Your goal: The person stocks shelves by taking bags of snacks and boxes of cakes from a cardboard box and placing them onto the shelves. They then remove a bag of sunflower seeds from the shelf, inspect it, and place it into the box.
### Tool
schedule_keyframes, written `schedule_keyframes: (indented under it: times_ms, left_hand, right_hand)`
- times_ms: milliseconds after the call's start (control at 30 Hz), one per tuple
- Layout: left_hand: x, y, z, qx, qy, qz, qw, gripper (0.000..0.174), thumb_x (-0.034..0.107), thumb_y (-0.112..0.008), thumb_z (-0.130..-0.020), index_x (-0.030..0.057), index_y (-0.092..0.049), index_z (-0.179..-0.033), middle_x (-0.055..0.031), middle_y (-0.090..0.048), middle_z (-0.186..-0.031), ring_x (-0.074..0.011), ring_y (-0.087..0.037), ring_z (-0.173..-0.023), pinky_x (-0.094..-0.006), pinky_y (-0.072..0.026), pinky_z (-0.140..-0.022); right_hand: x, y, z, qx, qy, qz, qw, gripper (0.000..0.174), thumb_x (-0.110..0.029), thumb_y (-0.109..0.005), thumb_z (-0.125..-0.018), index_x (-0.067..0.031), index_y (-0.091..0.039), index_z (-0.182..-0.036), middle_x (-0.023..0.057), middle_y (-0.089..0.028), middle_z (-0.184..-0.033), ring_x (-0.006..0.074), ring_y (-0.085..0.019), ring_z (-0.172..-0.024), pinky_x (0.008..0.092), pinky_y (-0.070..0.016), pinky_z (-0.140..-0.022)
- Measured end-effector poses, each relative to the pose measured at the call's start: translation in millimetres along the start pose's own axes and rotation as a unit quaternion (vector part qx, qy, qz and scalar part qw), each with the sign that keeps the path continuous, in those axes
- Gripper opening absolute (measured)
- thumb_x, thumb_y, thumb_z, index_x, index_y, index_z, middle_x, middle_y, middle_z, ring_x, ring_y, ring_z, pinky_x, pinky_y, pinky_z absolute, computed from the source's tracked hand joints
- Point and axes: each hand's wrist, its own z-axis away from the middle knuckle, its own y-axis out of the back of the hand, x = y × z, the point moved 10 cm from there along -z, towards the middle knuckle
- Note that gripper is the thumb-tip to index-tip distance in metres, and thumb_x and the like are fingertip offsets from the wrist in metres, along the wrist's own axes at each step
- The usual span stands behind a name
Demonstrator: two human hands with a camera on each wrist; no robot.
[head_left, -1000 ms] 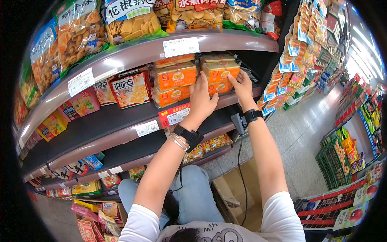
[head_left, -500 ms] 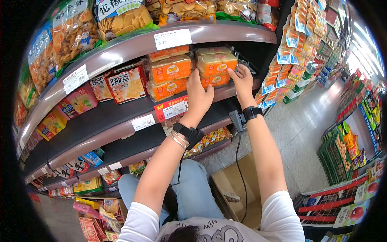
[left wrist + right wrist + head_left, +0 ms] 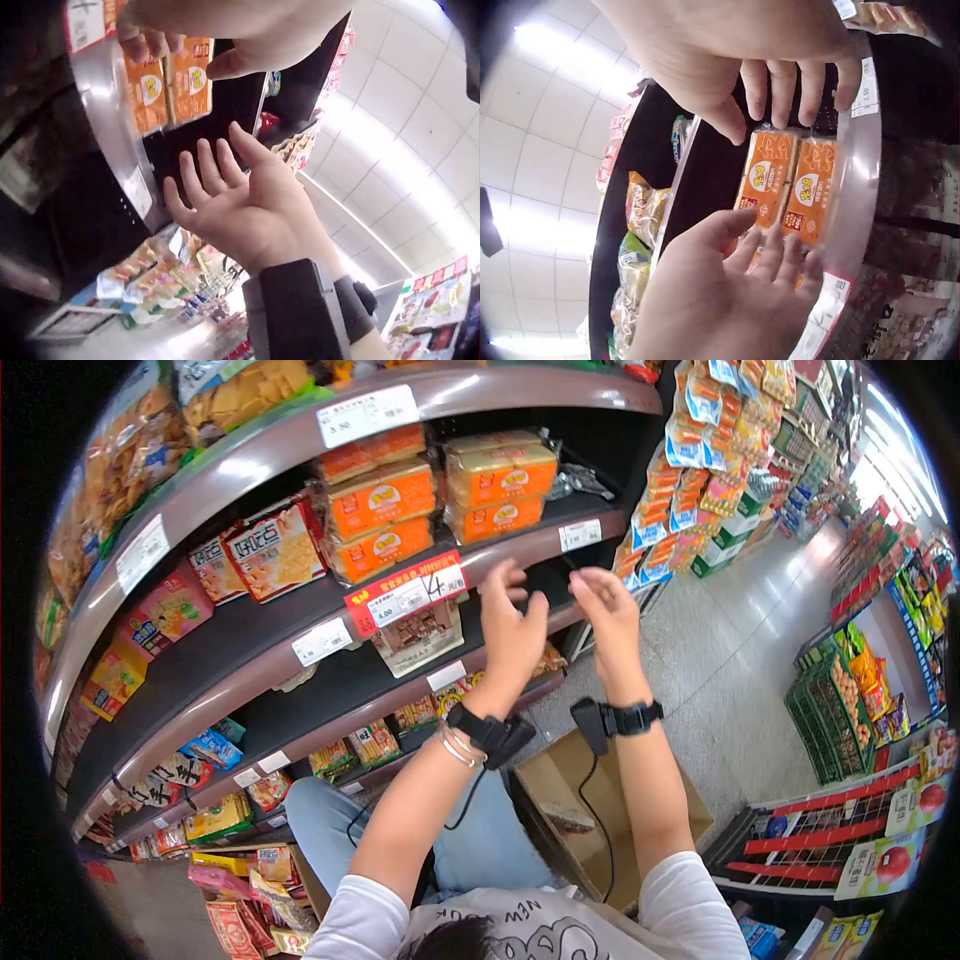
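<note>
the left hand (image 3: 514, 628) and right hand (image 3: 612, 622) are hovering empty, fingers loosely parted. a careless brush against the stacked orange packs (image 3: 501, 486) could be toppling them.

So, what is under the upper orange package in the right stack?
Under the upper package, another orange package shows its front. Its top is covered and cannot be seen.

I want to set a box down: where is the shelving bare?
Bare: the black strip between the red-and-white boxes and the front rail; also the lower shelf, left of the brown packet. Crowded: around the two orange stacks, with a slim gap between them.
</note>
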Motion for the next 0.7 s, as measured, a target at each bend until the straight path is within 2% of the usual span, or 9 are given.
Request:
schedule_keyframes:
  times_ms: [33,233,300,333,400,467,567,667,700]
  left_hand:
    - [-5,-10,18,-0.034,0.048,0.012,0.998,0.045,0.007,-0.062,-0.078,0.0011,-0.049,-0.121,-0.0146,-0.058,-0.106,-0.0213,-0.058,-0.082,-0.0341,-0.0491,-0.074]
    - [-106,-68,137,-0.199,0.213,0.046,0.956,0.025,0.009,-0.060,-0.083,0.0023,-0.058,-0.107,-0.0096,-0.065,-0.094,-0.0172,-0.063,-0.081,-0.0314,-0.0490,-0.077]
    - [-142,-82,181,-0.258,0.285,0.048,0.922,0.024,0.011,-0.060,-0.084,0.0026,-0.060,-0.106,-0.0085,-0.065,-0.090,-0.0168,-0.063,-0.080,-0.0313,-0.0490,-0.077]
    - [-156,-88,205,-0.306,0.348,0.040,0.885,0.022,0.014,-0.058,-0.088,0.0044,-0.060,-0.108,-0.0032,-0.064,-0.095,-0.0092,-0.058,-0.083,-0.0241,-0.0455,-0.071]
    - [-174,-90,241,-0.316,0.438,0.062,0.839,0.022,0.015,-0.057,-0.088,0.0050,-0.061,-0.108,-0.0024,-0.064,-0.095,-0.0094,-0.058,-0.081,-0.0243,-0.0451,-0.069]
    - [-193,-92,272,-0.340,0.486,0.056,0.803,0.024,0.017,-0.057,-0.089,0.0061,-0.061,-0.110,-0.0011,-0.064,-0.095,-0.0108,-0.058,-0.081,-0.0254,-0.0454,-0.069]
    - [-232,-92,318,-0.376,0.511,0.048,0.772,0.027,0.020,-0.056,-0.089,0.0070,-0.059,-0.112,-0.0005,-0.063,-0.097,-0.0112,-0.059,-0.082,-0.0257,-0.0449,-0.068]
    - [-231,-77,327,-0.347,0.596,0.022,0.724,0.029,0.016,-0.059,-0.085,0.0019,-0.059,-0.110,-0.0054,-0.063,-0.093,-0.0128,-0.058,-0.074,-0.0264,-0.0448,-0.064]
    - [-232,-79,323,-0.349,0.580,0.026,0.735,0.029,0.017,-0.058,-0.085,0.0027,-0.059,-0.111,-0.0049,-0.063,-0.093,-0.0126,-0.058,-0.075,-0.0268,-0.0446,-0.064]
  right_hand:
    - [11,14,17,0.007,-0.026,-0.014,1.000,0.018,-0.005,-0.066,-0.086,0.0007,-0.060,-0.102,0.0037,-0.064,-0.099,0.0087,-0.059,-0.091,0.0224,-0.0460,-0.082]
    - [98,119,118,0.066,-0.142,0.047,0.987,0.016,-0.011,-0.066,-0.087,-0.0058,-0.061,-0.102,0.0002,-0.066,-0.092,0.0073,-0.060,-0.085,0.0214,-0.0456,-0.073]
    - [122,155,151,0.097,-0.187,0.074,0.975,0.016,-0.011,-0.066,-0.087,-0.0060,-0.061,-0.102,0.0002,-0.066,-0.092,0.0075,-0.060,-0.084,0.0214,-0.0457,-0.073]
    - [136,173,167,0.118,-0.205,0.086,0.968,0.015,-0.010,-0.067,-0.086,-0.0052,-0.062,-0.099,0.0007,-0.066,-0.091,0.0077,-0.060,-0.084,0.0218,-0.0463,-0.074]
    - [163,201,196,0.118,-0.245,0.145,0.951,0.014,-0.007,-0.066,-0.086,-0.0037,-0.061,-0.099,0.0009,-0.065,-0.091,0.0079,-0.060,-0.084,0.0226,-0.0466,-0.074]
    - [201,230,224,0.112,-0.277,0.195,0.934,0.018,-0.009,-0.070,-0.083,-0.0030,-0.063,-0.098,0.0042,-0.067,-0.090,0.0100,-0.061,-0.083,0.0243,-0.0483,-0.072]
    - [265,256,263,0.021,-0.343,0.318,0.884,0.024,-0.009,-0.072,-0.080,-0.0002,-0.063,-0.100,0.0078,-0.068,-0.090,0.0126,-0.062,-0.081,0.0261,-0.0494,-0.071]
    - [320,266,296,-0.030,-0.427,0.326,0.843,0.035,-0.015,-0.076,-0.074,0.0012,-0.063,-0.102,0.0111,-0.069,-0.089,0.0165,-0.064,-0.082,0.0293,-0.0504,-0.073]
    - [334,267,306,-0.047,-0.454,0.330,0.826,0.036,-0.016,-0.077,-0.073,0.0009,-0.064,-0.102,0.0115,-0.069,-0.090,0.0169,-0.064,-0.084,0.0297,-0.0505,-0.074]
